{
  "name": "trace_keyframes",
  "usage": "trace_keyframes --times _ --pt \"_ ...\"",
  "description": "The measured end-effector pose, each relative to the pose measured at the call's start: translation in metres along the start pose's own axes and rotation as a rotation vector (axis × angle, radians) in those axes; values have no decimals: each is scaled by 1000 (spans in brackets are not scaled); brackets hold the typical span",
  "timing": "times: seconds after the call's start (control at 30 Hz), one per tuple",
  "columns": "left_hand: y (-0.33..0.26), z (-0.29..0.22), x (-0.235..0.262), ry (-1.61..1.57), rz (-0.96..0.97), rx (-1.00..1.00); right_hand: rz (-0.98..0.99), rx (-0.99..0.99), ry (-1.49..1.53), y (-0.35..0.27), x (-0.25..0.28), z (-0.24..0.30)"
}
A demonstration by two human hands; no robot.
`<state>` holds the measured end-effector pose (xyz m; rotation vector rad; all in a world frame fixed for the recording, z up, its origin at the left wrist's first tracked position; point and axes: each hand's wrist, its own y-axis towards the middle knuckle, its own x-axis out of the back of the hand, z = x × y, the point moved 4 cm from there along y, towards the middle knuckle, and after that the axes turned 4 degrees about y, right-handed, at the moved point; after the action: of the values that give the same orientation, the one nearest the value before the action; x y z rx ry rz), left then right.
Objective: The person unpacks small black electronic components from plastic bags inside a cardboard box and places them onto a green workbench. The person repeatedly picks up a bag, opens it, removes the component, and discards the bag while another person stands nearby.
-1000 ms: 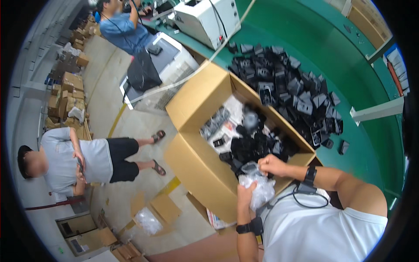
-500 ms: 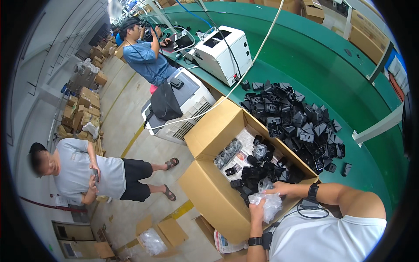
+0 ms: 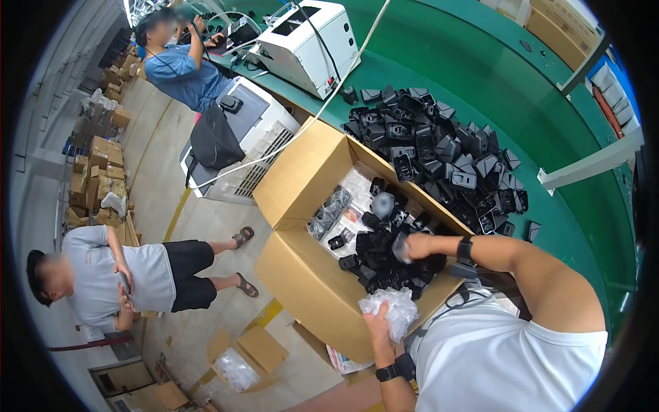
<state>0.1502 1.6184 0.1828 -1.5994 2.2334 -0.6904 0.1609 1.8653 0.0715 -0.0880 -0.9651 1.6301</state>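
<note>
My left hand [image 3: 377, 325] is closed around a crumpled bunch of clear plastic bags [image 3: 392, 311] at the near edge of a large cardboard box [image 3: 305, 288]. Inside that box my right hand [image 3: 421, 246] reaches over a heap of black plastic housings [image 3: 374, 250]. Its fingers are closed on a translucent plastic bag [image 3: 400, 248], blurred by motion; whether anything is in it I cannot tell. Wrapped parts [image 3: 331, 211] and printed paper [image 3: 358, 189] lie along the box's far side.
A big pile of black housings [image 3: 439, 144] covers the green workbench [image 3: 576, 268] beyond the box. A white machine [image 3: 309, 48] and a white cooler unit [image 3: 261, 144] stand farther off. One person [image 3: 130, 268] stands at left; another [image 3: 182, 69] works at the bench.
My hands have parted: the left has drawn toward me with the bunch of bags, while the right has moved farther into the box over the black housings. The whole view has shifted.
</note>
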Motion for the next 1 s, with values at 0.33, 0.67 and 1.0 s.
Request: trace_keyframes --times 0.33,0.67,1.0 --pt "-22 -9 7 145 62 122 -599 23 -400 125 54 -4" --pt "23 -18 12 18 106 -41 -156 136 1359 18 68 48" --pt "33 17 7 -185 303 171 427 412 698 -80 43 114"
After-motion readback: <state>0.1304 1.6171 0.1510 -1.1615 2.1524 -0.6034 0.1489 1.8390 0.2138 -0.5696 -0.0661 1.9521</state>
